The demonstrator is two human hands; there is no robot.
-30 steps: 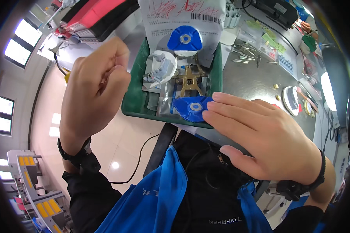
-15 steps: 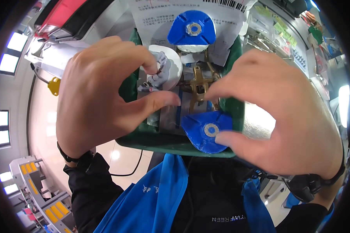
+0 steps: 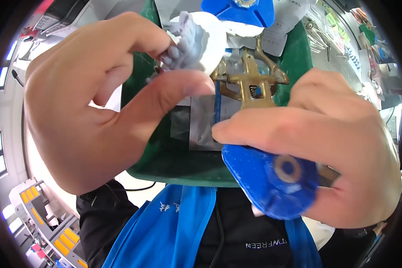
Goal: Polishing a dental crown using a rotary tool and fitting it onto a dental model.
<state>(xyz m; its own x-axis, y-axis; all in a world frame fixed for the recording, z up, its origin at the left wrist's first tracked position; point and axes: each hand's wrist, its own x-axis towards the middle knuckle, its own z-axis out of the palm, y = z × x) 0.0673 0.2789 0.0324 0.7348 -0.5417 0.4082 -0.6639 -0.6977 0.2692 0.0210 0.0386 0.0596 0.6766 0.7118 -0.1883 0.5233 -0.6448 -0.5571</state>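
Observation:
My left hand (image 3: 91, 96) has its index finger and thumb closed on a grey dental model (image 3: 190, 42), with teeth showing, on a round white base (image 3: 218, 38). Beside it, my right hand (image 3: 344, 143) grips a brass dental articulator (image 3: 254, 82) at its near blue mounting plate (image 3: 268, 176); the right fingers lie across the metal just above that plate. A second blue plate (image 3: 239, 12), with white plaster under it, sits at the articulator's far end. Whether the model's base touches the articulator cannot be seen.
A green tray (image 3: 178, 172) lies beneath both hands, with a clear plastic bag (image 3: 203, 131) in it. Printed paper (image 3: 292, 18) rests at its far side. Metal hand tools (image 3: 319, 38) lie on the bench at the far right.
My right hand has closed on the articulator and drawn it nearer and to the right, tilting its near blue plate. My left fingers have closed on the dental model, which now appears larger.

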